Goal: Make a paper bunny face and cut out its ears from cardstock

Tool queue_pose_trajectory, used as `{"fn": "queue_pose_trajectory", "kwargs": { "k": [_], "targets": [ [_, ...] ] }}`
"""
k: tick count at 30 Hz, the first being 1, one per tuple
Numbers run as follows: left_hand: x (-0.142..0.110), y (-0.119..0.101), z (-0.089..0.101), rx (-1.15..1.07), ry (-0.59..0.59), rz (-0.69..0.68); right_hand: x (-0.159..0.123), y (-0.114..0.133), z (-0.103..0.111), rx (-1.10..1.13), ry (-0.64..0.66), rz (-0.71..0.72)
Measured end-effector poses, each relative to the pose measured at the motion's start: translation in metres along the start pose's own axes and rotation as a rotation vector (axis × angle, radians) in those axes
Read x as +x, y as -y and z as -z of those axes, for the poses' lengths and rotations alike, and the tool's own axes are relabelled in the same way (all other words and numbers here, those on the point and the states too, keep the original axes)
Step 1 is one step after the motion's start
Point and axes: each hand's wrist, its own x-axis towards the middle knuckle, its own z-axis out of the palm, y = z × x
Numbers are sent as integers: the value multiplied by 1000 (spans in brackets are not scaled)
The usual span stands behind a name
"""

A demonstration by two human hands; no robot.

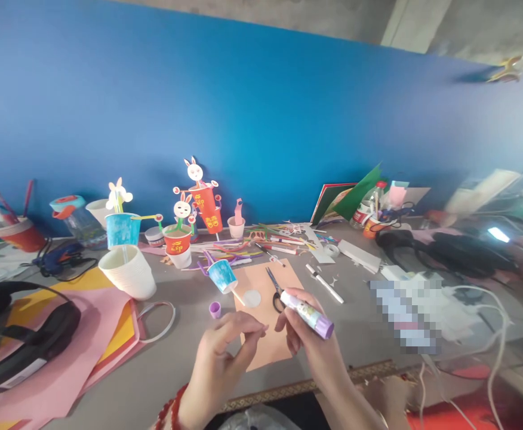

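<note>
My right hand (317, 352) is wrapped round a glue stick (305, 313), white with a purple base, held tilted above a sheet of light orange paper (268, 352). Facing it, my left hand (221, 352) is pinched at the fingertips; what it holds, if anything, is too small to make out. On the orange sheet lie a pair of scissors (276, 288), partly behind the glue stick, and a white paper disc (252, 298). A small purple cap (215, 309) stands left of the sheet. Beyond it a blue painted paper cup (222, 275) lies tilted with a stick.
Paper-cup rabbit figures (178, 239) and a stack of white cups (129, 275) stand at the back left. Headphones (42, 340) rest on coloured paper at left. A white pen (326, 283) and a blurred-out phone-like object (402, 316) lie right. A blue partition (261, 119) closes the back.
</note>
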Motion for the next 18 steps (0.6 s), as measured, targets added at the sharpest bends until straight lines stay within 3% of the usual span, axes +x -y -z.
{"fn": "queue_pose_trajectory", "kwargs": {
  "k": [5, 7, 18],
  "targets": [
    [2, 7, 13, 332, 43, -450, -5, 2, -6, 165, 103, -118],
    [3, 8, 17, 446, 56, -547, -7, 6, -10, 207, 107, -147],
    [6, 8, 19, 529, 34, -640, -4, 19, -18, 158, 162, -235]
  ]
}}
